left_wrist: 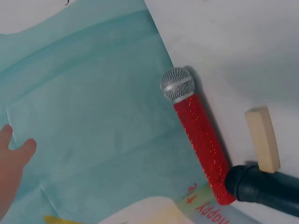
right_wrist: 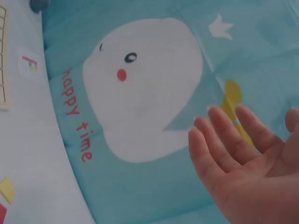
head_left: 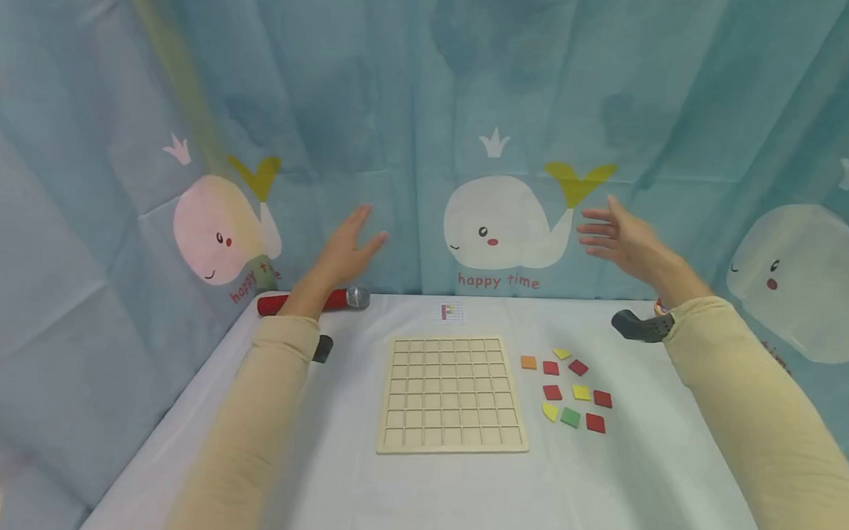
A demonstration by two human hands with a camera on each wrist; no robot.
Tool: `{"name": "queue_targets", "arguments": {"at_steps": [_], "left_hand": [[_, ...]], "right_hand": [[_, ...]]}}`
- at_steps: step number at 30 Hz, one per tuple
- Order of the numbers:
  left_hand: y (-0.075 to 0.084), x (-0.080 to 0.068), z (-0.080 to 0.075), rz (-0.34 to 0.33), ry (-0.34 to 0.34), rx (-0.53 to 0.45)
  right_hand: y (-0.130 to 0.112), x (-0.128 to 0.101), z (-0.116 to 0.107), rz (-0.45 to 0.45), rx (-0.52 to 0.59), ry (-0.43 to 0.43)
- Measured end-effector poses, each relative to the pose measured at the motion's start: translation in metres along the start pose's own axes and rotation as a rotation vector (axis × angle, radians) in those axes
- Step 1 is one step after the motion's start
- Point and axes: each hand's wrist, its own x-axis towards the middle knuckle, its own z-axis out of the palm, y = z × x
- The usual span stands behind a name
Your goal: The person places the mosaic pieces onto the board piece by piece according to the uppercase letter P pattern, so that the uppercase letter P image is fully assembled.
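Two hands hovering in the head view, raised toward the curtain (head_left: 430, 101): left hand (head_left: 345, 250) spread flat, gripping nothing, directly above the red microphone (head_left: 314, 301); right hand (head_left: 618, 237) likewise splayed and bare, well beyond the coloured tiles (head_left: 571, 391) and grid board (head_left: 452, 393) on the counter (head_left: 459, 492). Lying crosswise below the left grip, long axis running left to right, mesh head pointing toward the right hand; left plainly nearer.

Showing, from the left wrist, fingertips (left_wrist: 14, 158) loose, microphone (left_wrist: 198, 135) off to the side, untouched.

Showing, from the right wrist, fingers (right_wrist: 224, 140) straight, holding nothing.
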Motion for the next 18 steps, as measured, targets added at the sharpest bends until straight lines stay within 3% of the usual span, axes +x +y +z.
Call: {"name": "queue_targets", "arguments": {"at_steps": [3, 7, 13, 18], "left_hand": [[-0.003, -0.008, 0.0, 0.025, 0.001, -0.089], [-0.007, -0.018, 0.006, 0.042, -0.009, -0.167], [-0.01, -0.035, 0.031, 0.057, -0.059, -0.212], [-0.018, -0.048, 0.054, 0.042, -0.133, -0.184]], "right_hand": [[0.011, -0.012, -0.019, 0.029, 0.075, -0.094], [0.031, -0.026, -0.036, 0.031, 0.176, -0.153], [0.071, -0.036, -0.046, 0.013, 0.411, -0.225], [0.098, -0.037, -0.046, 0.059, 0.408, -0.203]]}}
